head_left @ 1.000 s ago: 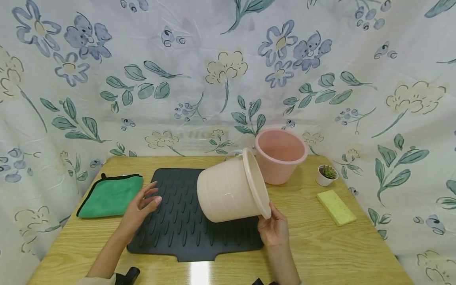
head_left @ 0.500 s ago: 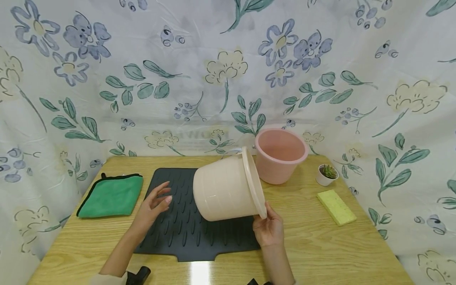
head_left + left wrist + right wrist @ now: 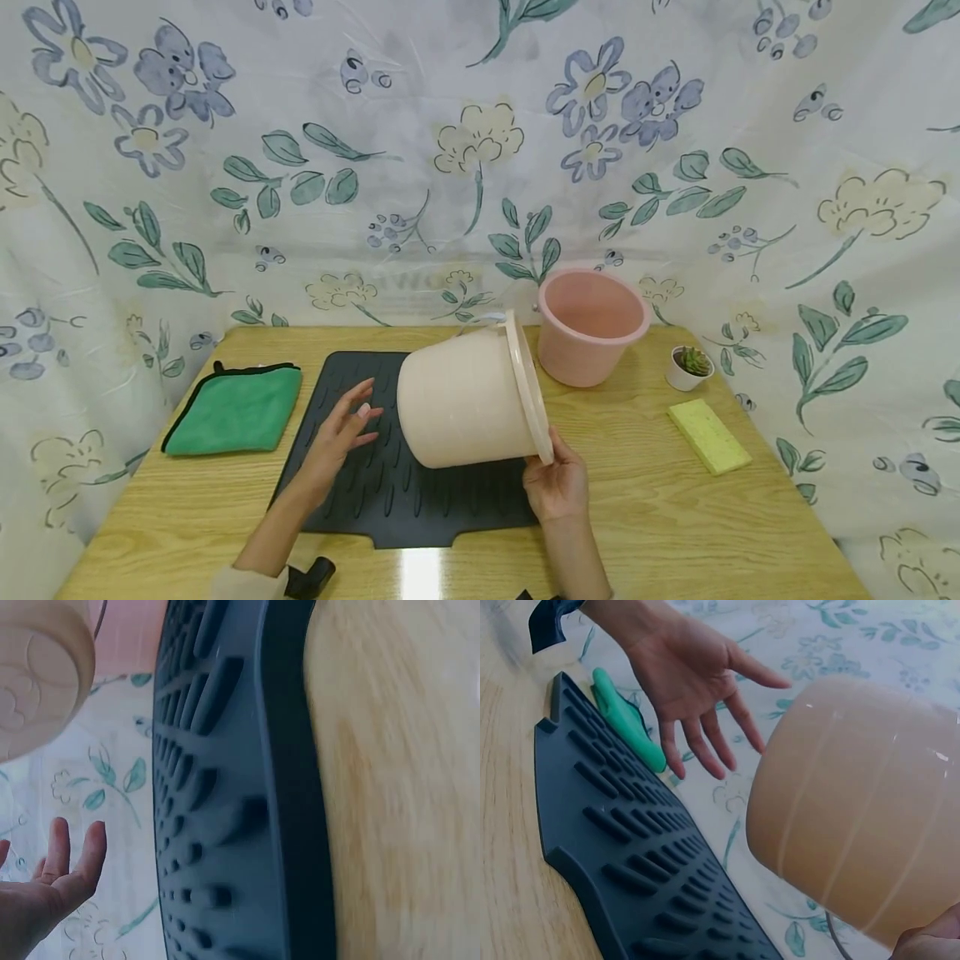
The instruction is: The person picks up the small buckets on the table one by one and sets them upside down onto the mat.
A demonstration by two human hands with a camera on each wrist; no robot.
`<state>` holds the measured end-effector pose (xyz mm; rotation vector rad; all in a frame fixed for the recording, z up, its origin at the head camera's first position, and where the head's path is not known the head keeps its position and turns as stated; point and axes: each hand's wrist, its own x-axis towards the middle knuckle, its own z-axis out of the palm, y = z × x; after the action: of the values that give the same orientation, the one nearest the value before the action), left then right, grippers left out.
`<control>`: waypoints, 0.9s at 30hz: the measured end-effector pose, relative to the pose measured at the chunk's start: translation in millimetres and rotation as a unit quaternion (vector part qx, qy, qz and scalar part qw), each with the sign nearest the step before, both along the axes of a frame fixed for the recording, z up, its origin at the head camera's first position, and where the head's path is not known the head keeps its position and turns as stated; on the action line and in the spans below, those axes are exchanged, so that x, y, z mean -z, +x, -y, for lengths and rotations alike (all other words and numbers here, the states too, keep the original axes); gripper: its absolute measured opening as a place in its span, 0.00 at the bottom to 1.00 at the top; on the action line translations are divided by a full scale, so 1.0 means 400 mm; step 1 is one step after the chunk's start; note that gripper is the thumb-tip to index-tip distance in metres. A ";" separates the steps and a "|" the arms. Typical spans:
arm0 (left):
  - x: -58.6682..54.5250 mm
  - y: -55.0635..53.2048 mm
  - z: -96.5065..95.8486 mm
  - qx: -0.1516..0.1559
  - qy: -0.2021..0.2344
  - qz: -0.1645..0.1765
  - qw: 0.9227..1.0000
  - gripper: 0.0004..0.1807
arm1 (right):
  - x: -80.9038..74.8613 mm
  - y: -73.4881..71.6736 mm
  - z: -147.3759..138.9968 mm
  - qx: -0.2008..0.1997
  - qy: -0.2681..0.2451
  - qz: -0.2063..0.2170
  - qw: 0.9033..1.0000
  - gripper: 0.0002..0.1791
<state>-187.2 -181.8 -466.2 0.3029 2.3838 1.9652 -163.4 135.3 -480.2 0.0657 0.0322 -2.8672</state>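
Note:
A cream plastic bucket [image 3: 465, 400] is tilted on its side over the black ribbed mat [image 3: 352, 500], its mouth facing right. My right hand [image 3: 558, 483] grips the bucket's rim from below. In the right wrist view the bucket [image 3: 855, 810] shows its side and base edge, with only part of the right hand [image 3: 934, 937] at the corner. My left hand [image 3: 333, 437] reaches toward the base with fingers spread, apart from it. The left wrist view shows those loose fingers [image 3: 90, 855] below the bucket's patterned base [image 3: 37, 682]. A thin handle shows behind the rim.
A pink bucket [image 3: 592, 333] stands upright at the back right. Beside it are a small potted succulent [image 3: 688, 367] and a yellow sponge [image 3: 708, 436]. A folded green cloth [image 3: 236, 410] lies left of the mat. A floral curtain [image 3: 420, 167] hangs behind the wooden table [image 3: 675, 533].
My left hand has moved right, closer to the cream bucket's base. The right hand has carried the tilted bucket slightly left.

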 end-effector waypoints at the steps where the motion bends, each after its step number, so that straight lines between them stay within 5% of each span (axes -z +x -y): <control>1: 0.000 0.000 -0.006 0.002 0.003 -0.001 1.000 0.29 | 0.000 0.001 0.002 -0.001 0.003 0.001 1.000 0.27; 16: -0.020 -0.002 -0.064 0.021 0.065 -0.004 0.998 0.30 | 0.018 0.016 0.036 -0.008 -0.004 0.020 1.000 0.27; 27: -0.011 -0.004 -0.086 0.073 0.145 -0.030 0.986 0.34 | 0.023 0.024 0.064 -0.015 0.007 0.034 0.999 0.27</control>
<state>-188.7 -147.4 -462.0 0.5369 2.0339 2.2578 -153.9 109.7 -489.6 0.1634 0.0408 -2.8324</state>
